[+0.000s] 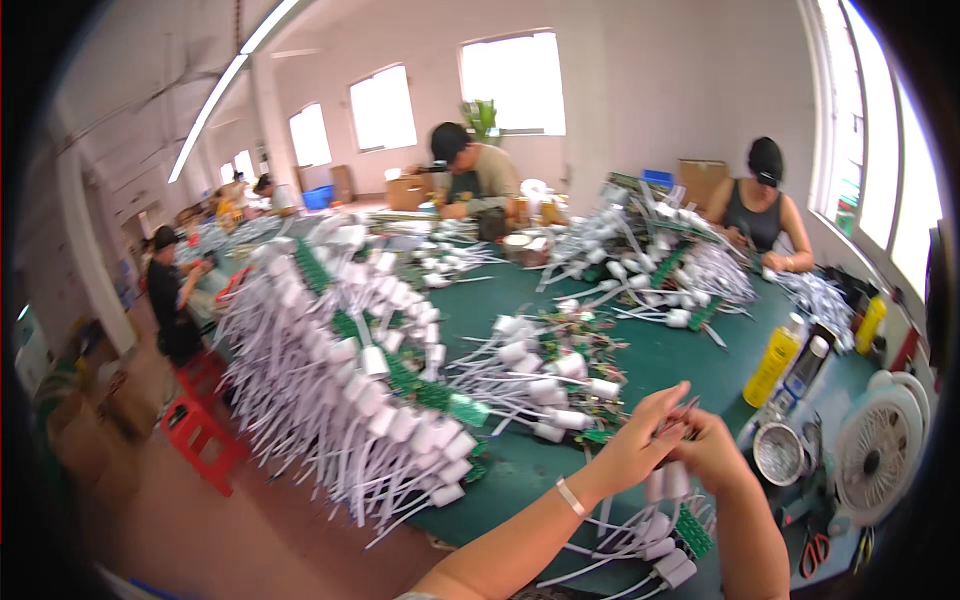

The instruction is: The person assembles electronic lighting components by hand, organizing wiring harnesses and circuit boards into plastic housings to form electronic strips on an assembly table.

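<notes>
Over the front right of the green table, my left hand (640, 438) and my right hand (712, 455) meet with fingers pressed together. What they pinch is too small and blurred to name; thin dark strands show at the fingertips. Just below them are white cylindrical parts (668, 482); whether these hang from my fingers I cannot tell. Nearer to me, between my forearms, lie more white parts with white cables and a green circuit board (692, 530). Left of my hands is a loose pile of white cylinders (545, 390) with cables and thin coloured wires.
A long heap of white cabled parts (350, 370) lines the table's (480, 300) left edge. To the right stand a yellow bottle (773, 362), a metal cup-shaped lamp (778, 453), a white fan (875, 455) and red-handled scissors (814, 553). Co-workers sit across the table.
</notes>
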### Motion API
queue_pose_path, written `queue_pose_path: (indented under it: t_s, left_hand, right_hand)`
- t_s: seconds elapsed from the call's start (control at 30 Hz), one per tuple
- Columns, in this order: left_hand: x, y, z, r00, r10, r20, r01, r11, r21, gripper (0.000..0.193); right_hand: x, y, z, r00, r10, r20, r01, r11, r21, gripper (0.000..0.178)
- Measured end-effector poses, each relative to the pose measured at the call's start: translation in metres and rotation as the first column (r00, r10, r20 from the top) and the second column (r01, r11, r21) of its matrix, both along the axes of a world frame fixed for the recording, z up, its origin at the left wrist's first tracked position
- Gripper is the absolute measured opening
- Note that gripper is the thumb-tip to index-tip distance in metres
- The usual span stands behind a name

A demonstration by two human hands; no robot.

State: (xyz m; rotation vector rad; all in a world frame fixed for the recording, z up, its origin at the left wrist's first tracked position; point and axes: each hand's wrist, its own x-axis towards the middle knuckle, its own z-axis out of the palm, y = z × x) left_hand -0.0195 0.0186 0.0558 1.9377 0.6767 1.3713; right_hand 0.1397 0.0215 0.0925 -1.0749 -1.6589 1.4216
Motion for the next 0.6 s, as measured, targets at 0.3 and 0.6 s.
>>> queue_pose_path:
  t_s: [0.3,0.6]
  left_hand:
    - [-0.026,-0.020,0.032,0.987,-0.054,0.149,0.093,0.959,-0.268,0.118]
    - [-0.100,0.044,0.180,0.640,0.733,-0.228,-0.414,0.580,0.701,0.057]
  right_hand:
    - [-0.037,-0.024,0.005,1.000,-0.004,-0.004,0.004,0.987,0.162,0.038]
    - [-0.165,0.097,0.071,0.389,-0.108,-0.915,0.328,0.944,0.028,0.034]
